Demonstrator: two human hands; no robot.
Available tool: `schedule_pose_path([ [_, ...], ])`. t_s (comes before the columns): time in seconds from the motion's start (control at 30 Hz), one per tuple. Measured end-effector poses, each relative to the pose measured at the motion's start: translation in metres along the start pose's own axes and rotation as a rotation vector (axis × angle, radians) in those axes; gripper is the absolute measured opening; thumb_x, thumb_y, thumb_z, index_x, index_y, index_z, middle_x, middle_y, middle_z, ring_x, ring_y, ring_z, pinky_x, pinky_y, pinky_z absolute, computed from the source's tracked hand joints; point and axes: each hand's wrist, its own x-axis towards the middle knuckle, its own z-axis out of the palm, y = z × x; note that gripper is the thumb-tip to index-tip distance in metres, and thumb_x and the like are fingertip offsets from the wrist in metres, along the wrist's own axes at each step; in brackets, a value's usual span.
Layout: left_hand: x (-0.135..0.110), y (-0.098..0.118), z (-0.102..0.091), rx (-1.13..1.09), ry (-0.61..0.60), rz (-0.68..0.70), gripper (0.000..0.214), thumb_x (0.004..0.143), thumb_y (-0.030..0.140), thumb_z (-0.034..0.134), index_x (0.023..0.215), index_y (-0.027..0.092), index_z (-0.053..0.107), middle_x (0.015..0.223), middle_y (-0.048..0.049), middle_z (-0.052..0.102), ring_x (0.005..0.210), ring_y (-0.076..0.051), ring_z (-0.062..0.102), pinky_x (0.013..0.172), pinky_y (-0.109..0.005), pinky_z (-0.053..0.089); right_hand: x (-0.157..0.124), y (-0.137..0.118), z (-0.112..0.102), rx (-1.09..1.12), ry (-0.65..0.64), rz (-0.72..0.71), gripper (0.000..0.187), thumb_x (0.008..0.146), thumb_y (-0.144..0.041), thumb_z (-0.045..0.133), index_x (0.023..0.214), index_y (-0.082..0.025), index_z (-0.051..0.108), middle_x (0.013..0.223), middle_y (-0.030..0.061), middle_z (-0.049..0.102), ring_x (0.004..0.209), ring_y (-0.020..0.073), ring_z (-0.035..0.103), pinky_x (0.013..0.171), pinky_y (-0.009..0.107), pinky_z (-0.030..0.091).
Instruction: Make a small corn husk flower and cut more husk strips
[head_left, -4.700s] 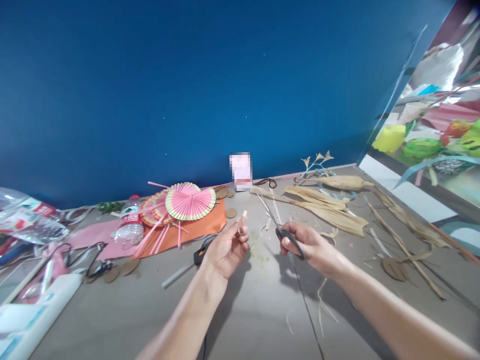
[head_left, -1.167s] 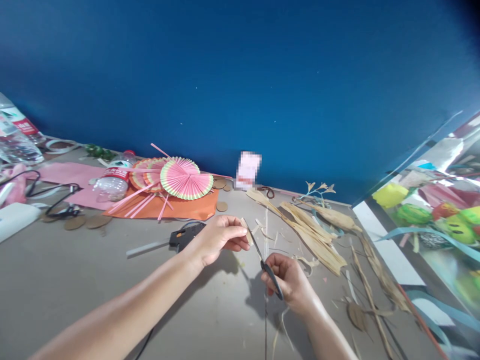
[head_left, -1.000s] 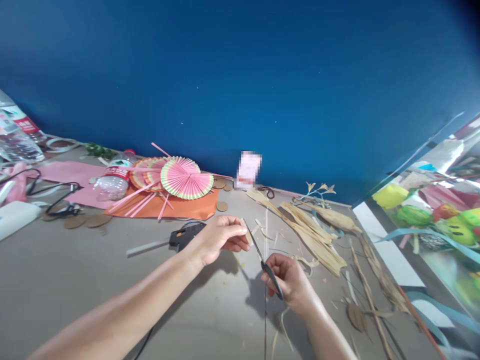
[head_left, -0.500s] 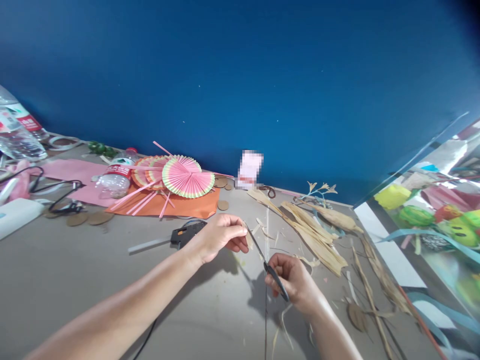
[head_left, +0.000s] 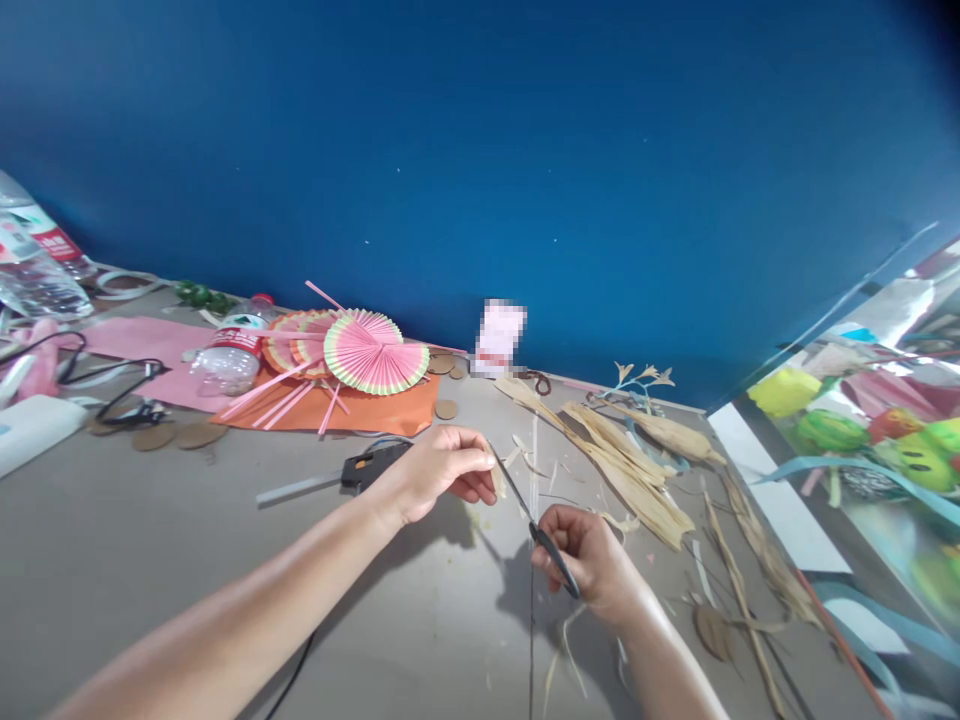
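Observation:
My right hand (head_left: 581, 558) is closed around the dark handles of a pair of scissors (head_left: 545, 543), whose blades point up and left. My left hand (head_left: 459, 465) pinches a small pale piece of corn husk (head_left: 498, 480) between thumb and fingers, most of it hidden. The scissor tips reach the left fingertips, right beside that piece; whether the blades touch it I cannot tell. Dried corn husks (head_left: 622, 460) lie beyond my right hand. Thin husk scraps (head_left: 574, 650) are scattered on the grey table (head_left: 420, 640) below. Behind my left wrist rests a black glue gun (head_left: 367, 468) with a white glue stick (head_left: 296, 492).
Pink pleated paper fans (head_left: 375, 355) lie on orange paper (head_left: 360, 410), next to a plastic bottle (head_left: 232, 350). Brown discs (head_left: 200, 434) sit nearby. A blue wall (head_left: 480, 180) closes off the back. Colourful crafts (head_left: 892, 430) fill the right side.
My right hand and the scissors have shifted up very slightly. My left hand keeps nearly the same place and pinch.

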Motion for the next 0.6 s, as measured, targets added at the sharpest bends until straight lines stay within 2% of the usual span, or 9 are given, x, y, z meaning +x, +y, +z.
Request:
schedule_pose_path([
  [0.2,-0.0014,0.0038,0.0003,0.002,-0.017,-0.013,0.016,0.065,0.027,0.056,0.056,0.014,0.052,0.057,-0.0038,0.065,0.054,-0.014,0.062,0.050,-0.020,0.039,-0.0002,-0.0017,-0.0017,0.009,0.014,0.004,0.037,0.049,-0.039,0.075,0.057,-0.016,0.046,0.040,-0.0082,0.042,0.035,0.0046,0.038,0.037,0.017,0.026],
  [0.6,-0.0022,0.0047,-0.0019,0.030,-0.039,0.003,0.019,0.067,0.028,0.052,0.054,0.014,0.054,0.054,-0.0042,0.065,0.052,-0.013,0.059,0.051,-0.021,0.040,-0.0015,-0.0008,-0.0053,0.003,-0.005,-0.001,0.039,0.050,-0.043,0.074,0.058,-0.017,0.045,0.039,-0.0077,0.043,0.034,0.0050,0.038,0.037,0.017,0.026],
])
